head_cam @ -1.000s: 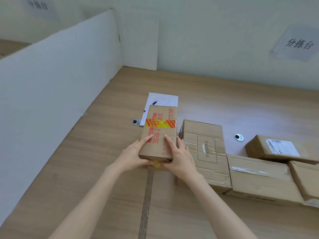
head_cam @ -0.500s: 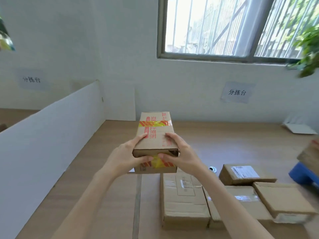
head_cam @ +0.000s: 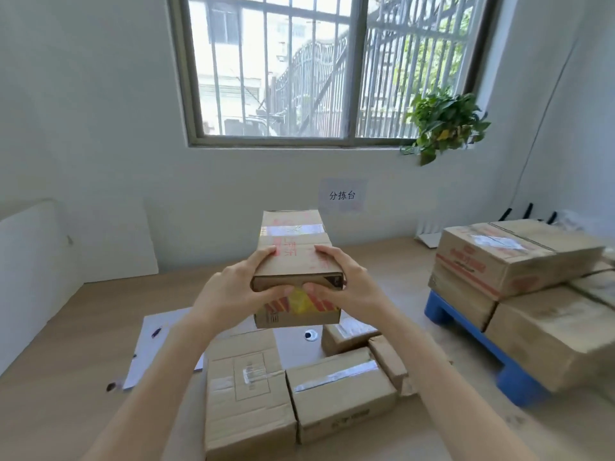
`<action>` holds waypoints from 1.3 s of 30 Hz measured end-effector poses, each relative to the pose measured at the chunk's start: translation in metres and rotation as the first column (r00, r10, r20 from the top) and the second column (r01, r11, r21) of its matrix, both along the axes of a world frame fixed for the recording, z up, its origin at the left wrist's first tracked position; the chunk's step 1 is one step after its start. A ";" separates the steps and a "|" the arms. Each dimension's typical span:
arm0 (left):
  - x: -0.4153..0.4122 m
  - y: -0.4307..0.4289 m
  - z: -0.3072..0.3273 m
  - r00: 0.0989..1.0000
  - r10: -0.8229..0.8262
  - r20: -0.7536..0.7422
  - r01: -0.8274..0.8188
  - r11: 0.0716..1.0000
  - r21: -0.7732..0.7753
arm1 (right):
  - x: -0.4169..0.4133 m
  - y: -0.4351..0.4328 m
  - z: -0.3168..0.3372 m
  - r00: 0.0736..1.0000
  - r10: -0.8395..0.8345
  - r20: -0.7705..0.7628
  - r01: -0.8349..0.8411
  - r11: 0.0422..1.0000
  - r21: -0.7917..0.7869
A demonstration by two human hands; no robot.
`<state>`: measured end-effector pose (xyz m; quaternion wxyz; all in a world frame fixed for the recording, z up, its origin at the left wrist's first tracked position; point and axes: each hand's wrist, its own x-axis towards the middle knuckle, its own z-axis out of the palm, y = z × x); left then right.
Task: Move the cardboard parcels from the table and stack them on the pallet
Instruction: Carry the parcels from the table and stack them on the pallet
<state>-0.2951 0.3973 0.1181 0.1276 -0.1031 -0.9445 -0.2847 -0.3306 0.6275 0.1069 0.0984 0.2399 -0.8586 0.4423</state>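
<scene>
Wall sign (head_cam: pixel 342 195) reading 分拣台 hangs behind the held parcel (head_cam: pixel 294 239).

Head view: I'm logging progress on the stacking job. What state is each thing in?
Taped parcel, lifted off the table, held level between both hands.
Left hand, grips the parcel's near left corner.
Right hand, grips its near right corner.
Waiting parcels, four, sealed, lying flat side by side.
Blue pallet, loaded with stacked cartons.
</scene>
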 end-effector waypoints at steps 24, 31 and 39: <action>-0.084 0.582 -0.001 0.837 -0.547 0.011 0.542 0.833 0.113 | 0.048 0.561 0.009 0.863 -0.504 0.039 0.504 0.863 0.030; -0.128 0.703 -0.009 0.778 -0.629 0.004 0.626 0.775 0.092 | 0.023 0.669 -0.003 0.806 -0.588 0.070 0.590 0.808 -0.004; -0.225 0.824 -0.010 0.792 -0.610 0.020 0.604 0.789 0.112 | -0.079 0.791 0.000 0.811 -0.580 0.075 0.580 0.814 0.020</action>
